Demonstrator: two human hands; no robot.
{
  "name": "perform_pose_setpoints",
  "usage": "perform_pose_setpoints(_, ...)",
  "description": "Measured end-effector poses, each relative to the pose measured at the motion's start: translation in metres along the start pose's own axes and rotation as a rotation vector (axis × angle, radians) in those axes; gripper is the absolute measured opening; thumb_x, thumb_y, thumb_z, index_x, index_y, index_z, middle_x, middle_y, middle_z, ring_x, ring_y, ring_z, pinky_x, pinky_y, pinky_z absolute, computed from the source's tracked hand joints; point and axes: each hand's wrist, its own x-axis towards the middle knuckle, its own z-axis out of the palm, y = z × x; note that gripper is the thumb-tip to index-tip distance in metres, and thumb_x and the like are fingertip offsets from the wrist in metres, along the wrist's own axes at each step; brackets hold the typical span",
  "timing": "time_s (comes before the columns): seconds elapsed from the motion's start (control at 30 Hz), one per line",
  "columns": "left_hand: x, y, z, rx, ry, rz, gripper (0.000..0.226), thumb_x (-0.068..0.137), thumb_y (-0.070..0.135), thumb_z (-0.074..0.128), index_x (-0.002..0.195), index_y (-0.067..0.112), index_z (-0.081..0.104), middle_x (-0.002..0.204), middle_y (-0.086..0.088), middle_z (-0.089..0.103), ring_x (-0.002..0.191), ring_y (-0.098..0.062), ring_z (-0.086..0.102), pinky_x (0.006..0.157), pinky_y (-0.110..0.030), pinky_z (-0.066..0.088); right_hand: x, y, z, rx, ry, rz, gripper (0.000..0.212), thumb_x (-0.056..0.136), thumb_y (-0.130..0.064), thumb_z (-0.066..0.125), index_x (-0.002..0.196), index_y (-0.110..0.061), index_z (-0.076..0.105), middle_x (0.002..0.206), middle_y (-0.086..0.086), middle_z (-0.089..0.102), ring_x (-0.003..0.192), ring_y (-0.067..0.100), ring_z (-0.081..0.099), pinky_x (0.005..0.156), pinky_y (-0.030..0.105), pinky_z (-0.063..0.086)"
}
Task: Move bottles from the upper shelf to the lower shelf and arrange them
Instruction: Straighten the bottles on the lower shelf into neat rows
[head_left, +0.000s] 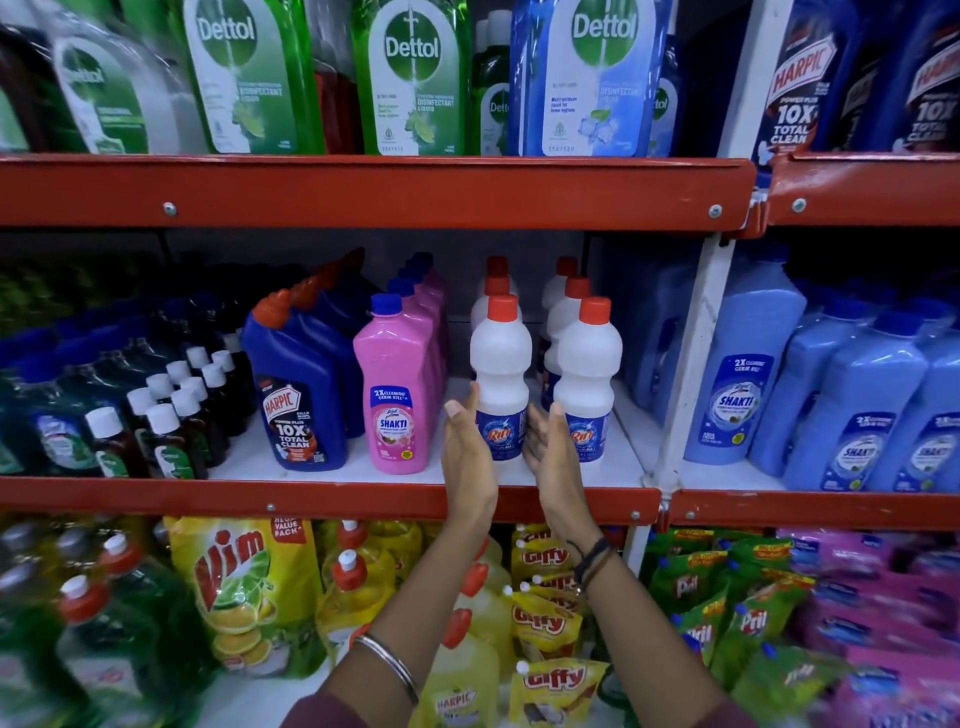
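Two rows of white Rin bottles with red caps stand on the middle shelf (332, 496). The front left Rin bottle (500, 358) sits between my two hands. My left hand (466, 452) is flat against its left side, fingers straight and pointing up. My right hand (551, 457) is upright on its right side, in the gap before the front right Rin bottle (588, 374). Neither hand is wrapped around a bottle. On the upper shelf (374, 189) stand green Dettol bottles (410, 78) and a blue Dettol bottle (592, 78).
Pink Shakti bottles (397, 395) and blue Harpic bottles (298, 389) stand left of the Rin rows, small dark bottles further left. Blue Shakti bottles (852, 405) fill the right bay past a white upright (696, 358). Vim, Giffy and Pril packs crowd the bottom shelf.
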Motion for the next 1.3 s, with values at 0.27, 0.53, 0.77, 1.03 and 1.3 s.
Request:
perform_pose_setpoints(0.27,0.002,0.001,-0.005,-0.02,-0.026,-0.026,0.056,0.101,0.048,0.008,0.145,0.029,0.038,0.144,0.009,0.045,0.129,-0.011,0.043,0.097,-0.029,0.038,0.001,-0.001,-0.001,-0.025,0.001,-0.011,0.049,0.096,-0.045,0.023,0.136,-0.023,0.042,0.123,-0.015,0.05,0.109,0.0,0.051,0.085,0.012,0.045)
perform_pose_setpoints(0.53,-0.004,-0.004,-0.011,-0.066,0.037,0.013,0.054,0.101,0.048,0.016,0.136,0.026,0.051,0.131,0.017,0.049,0.109,0.007,0.049,0.092,-0.021,0.04,-0.014,-0.008,0.007,-0.074,0.094,-0.099,0.026,0.097,-0.038,0.034,0.104,-0.031,0.058,0.105,-0.01,0.061,0.094,-0.006,0.061,0.075,0.008,0.048)
perform_pose_setpoints(0.77,-0.002,-0.013,-0.064,0.058,0.368,0.432,0.048,0.096,0.056,0.023,0.121,0.031,0.055,0.131,0.001,0.053,0.126,-0.011,0.047,0.105,-0.019,0.037,-0.037,0.01,0.053,-0.162,-0.009,-0.244,0.058,0.085,-0.06,0.03,0.131,-0.028,0.047,0.139,-0.006,0.05,0.129,0.003,0.044,0.108,0.024,0.035)
perform_pose_setpoints(1.03,0.035,-0.012,-0.112,0.154,0.148,0.215,0.082,0.078,0.087,0.014,0.142,0.041,0.037,0.144,-0.001,0.045,0.126,-0.012,0.051,0.099,-0.034,0.049,-0.005,0.02,0.096,-0.047,-0.146,0.008,0.088,0.072,-0.076,0.031,0.142,-0.023,0.031,0.148,-0.002,0.038,0.13,0.01,0.042,0.102,0.023,0.038)
perform_pose_setpoints(1.3,0.042,-0.009,-0.117,0.17,0.102,0.18,0.081,0.082,0.082,0.008,0.143,0.04,0.039,0.142,0.0,0.046,0.127,-0.015,0.05,0.101,-0.037,0.047,-0.004,0.017,0.101,-0.045,-0.103,-0.011,0.07,0.079,-0.063,0.028,0.135,-0.023,0.043,0.122,-0.013,0.053,0.108,-0.001,0.054,0.076,0.006,0.047)
